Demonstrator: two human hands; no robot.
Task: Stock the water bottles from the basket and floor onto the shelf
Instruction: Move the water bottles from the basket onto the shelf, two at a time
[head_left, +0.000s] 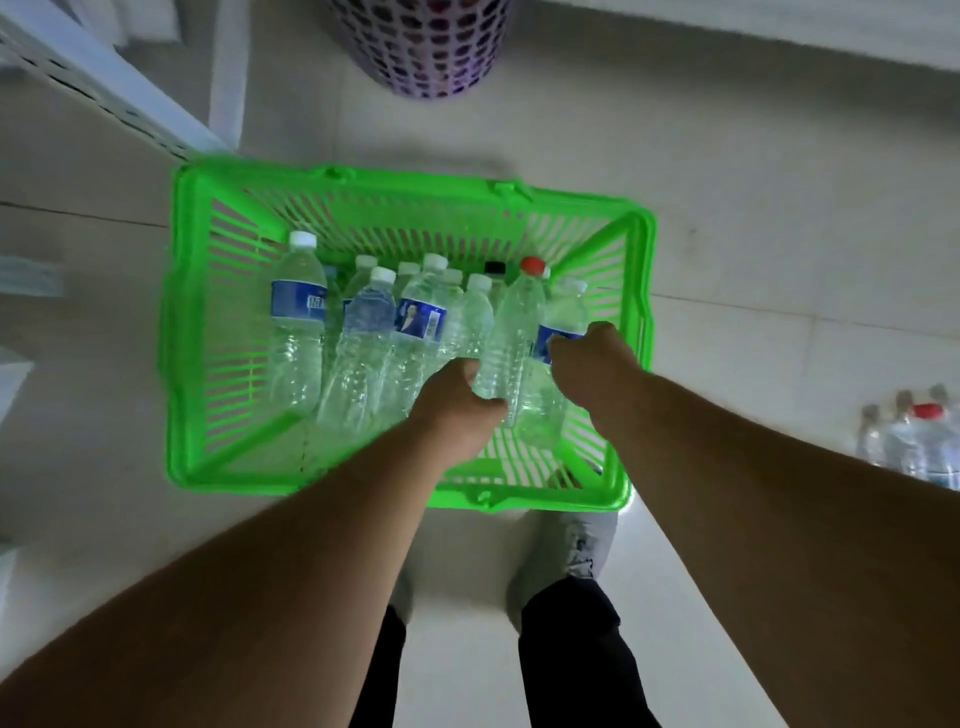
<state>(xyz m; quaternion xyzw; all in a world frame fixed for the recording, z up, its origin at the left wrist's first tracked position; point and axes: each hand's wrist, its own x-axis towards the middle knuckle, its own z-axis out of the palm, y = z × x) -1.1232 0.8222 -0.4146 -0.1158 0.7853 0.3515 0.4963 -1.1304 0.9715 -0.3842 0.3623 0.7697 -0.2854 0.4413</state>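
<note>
A green plastic basket (208, 332) stands on the floor below me, holding several clear water bottles. My left hand (457, 410) is closed around the lower body of the red-capped bottle (517, 322) in the basket. My right hand (589, 366) grips a blue-labelled bottle (563, 317) at the basket's right side. A taller blue-labelled bottle (298, 312) stands at the left. More bottles (914, 441) sit on the floor at the far right. A white shelf unit (104, 88) shows at the upper left.
A purple perforated bin (426, 47) stands beyond the basket at the top. My legs and a grey shoe (582, 545) are just behind the basket. Pale floor tiles surround everything.
</note>
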